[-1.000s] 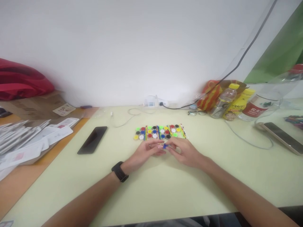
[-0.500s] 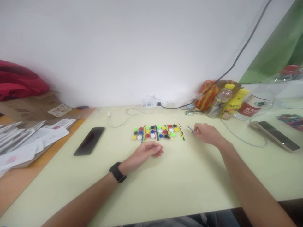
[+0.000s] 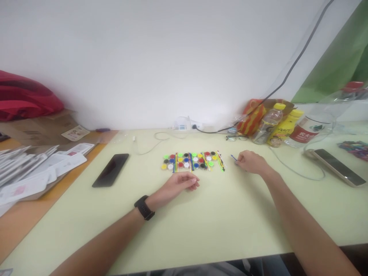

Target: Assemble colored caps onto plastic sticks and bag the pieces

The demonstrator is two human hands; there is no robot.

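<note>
My right hand point(image 3: 250, 161) pinches a blue stick point(image 3: 233, 157), at 3 o'clock from the caps point(image 3: 192, 161). My left hand point(image 3: 184, 182) lies curled at 6 o'clock; I can't tell if it holds anything.

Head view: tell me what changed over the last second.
The right hand left the left hand and moved right, past the end of the coloured caps, pinching a blue stick. The left hand stayed curled on the table below the caps. The caps and black phone lie as before.
</note>
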